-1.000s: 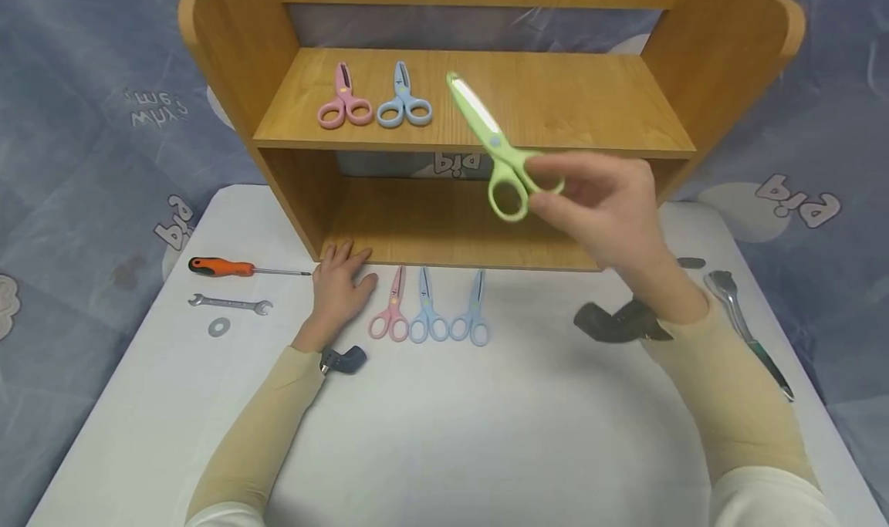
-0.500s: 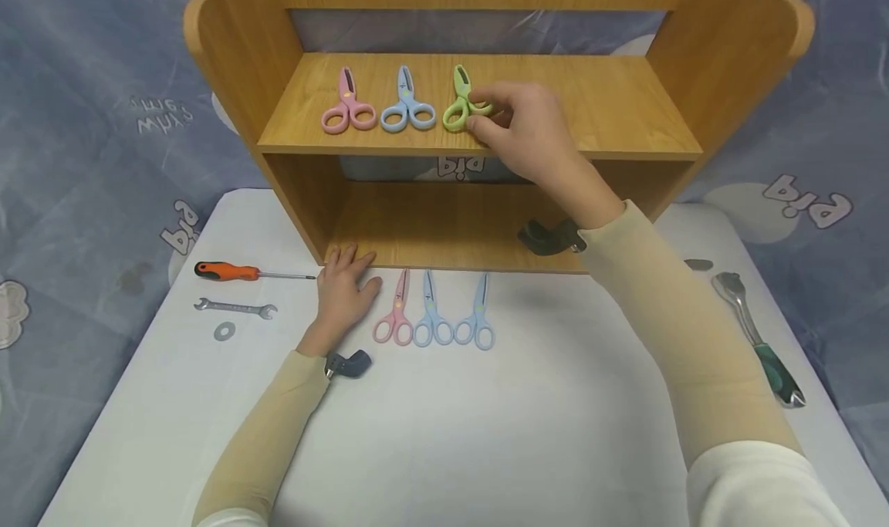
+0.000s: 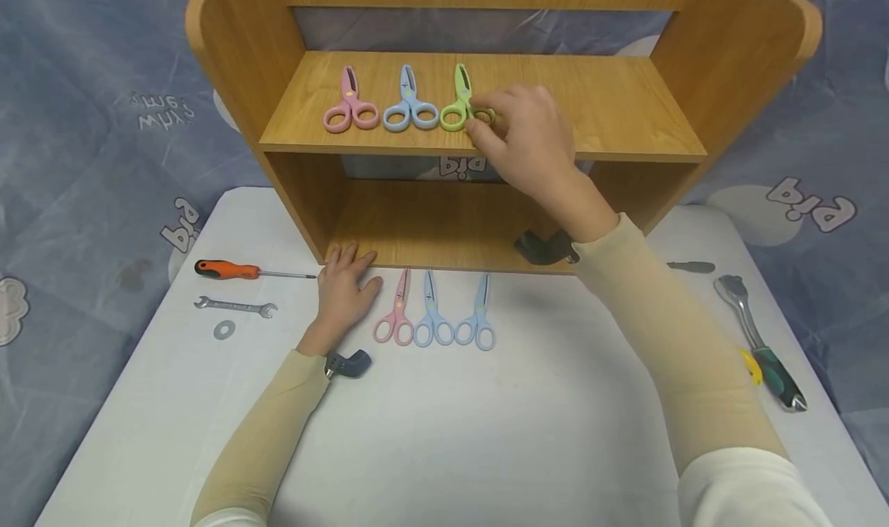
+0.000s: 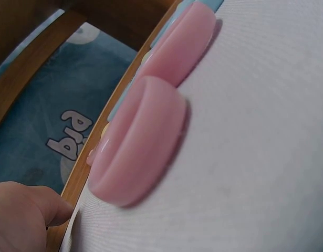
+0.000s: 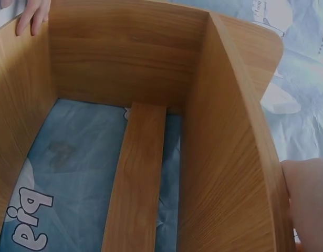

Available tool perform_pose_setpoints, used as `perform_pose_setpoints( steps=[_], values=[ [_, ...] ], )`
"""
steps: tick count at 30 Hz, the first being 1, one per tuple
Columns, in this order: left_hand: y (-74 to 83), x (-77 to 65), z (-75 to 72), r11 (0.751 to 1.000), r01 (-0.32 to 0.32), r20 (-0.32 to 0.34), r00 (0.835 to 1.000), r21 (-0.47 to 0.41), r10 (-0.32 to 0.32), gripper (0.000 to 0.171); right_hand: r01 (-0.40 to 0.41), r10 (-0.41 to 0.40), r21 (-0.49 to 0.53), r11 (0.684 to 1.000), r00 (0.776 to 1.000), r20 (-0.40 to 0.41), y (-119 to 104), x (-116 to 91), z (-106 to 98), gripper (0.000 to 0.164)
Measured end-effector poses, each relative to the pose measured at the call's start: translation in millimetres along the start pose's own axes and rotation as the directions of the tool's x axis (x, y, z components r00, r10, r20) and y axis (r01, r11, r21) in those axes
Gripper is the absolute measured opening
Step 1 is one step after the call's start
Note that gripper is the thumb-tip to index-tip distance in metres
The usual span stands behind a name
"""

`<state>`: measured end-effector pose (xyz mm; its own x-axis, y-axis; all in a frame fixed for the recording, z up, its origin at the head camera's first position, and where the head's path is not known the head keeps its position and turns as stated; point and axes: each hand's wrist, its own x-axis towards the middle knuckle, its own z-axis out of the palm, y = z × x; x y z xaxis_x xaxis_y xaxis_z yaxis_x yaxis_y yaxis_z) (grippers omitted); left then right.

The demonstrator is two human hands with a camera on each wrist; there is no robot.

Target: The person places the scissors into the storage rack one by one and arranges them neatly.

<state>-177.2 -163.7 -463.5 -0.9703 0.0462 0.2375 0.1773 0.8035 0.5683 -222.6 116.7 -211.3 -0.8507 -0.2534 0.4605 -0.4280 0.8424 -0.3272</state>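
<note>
My right hand [image 3: 531,137] is over the upper shelf, its thumb and index finger around the right handle loop of the light-green scissors [image 3: 454,116]. These lie flat on the board, blades toward the back, the right loop partly covered by the hand. To their left lie blue scissors [image 3: 408,103] and pink scissors [image 3: 350,103], pointing the same way. My left hand [image 3: 340,292] rests with fingers spread at the lower left front edge of the wooden shelf unit [image 3: 444,153]. Beside it on the table is a second pair of pink scissors [image 3: 396,311], its loops large in the left wrist view.
Two more pairs of blue scissors [image 3: 432,322] [image 3: 477,322] lie on the table before the unit. An orange screwdriver [image 3: 225,269], a wrench [image 3: 236,306] and a washer [image 3: 224,329] lie left. At right is a green-handled metal tool [image 3: 760,342]; a yellow object [image 3: 751,365] is partly hidden by my sleeve.
My right hand has brought the green scissors from the air down onto the upper shelf, beside the blue ones. Over the last half second it has barely moved. My left hand stays put.
</note>
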Motion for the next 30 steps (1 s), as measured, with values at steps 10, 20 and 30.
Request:
perform_pose_setpoints(
  steps=[10,20,30],
  values=[
    [0.2,0.9,-0.5,1.0,-0.005,-0.004,1.0,-0.01,0.005,0.053,0.15,-0.15,-0.018,0.989,0.963,-0.222,8,-7,10,0.031],
    [-1.3,-2.6,3.2,1.0,0.001,-0.002,1.0,-0.003,-0.001,0.054,0.385,-0.174,0.404,0.83,0.866,-0.468,17,-68,23,0.016],
    [2.8,-1.8,-1.0,1.0,-0.004,-0.017,1.0,0.003,0.004,0.053,0.007,-0.01,0.513,0.858,1.0,0.002,55,-161,87,0.022]
  ],
)
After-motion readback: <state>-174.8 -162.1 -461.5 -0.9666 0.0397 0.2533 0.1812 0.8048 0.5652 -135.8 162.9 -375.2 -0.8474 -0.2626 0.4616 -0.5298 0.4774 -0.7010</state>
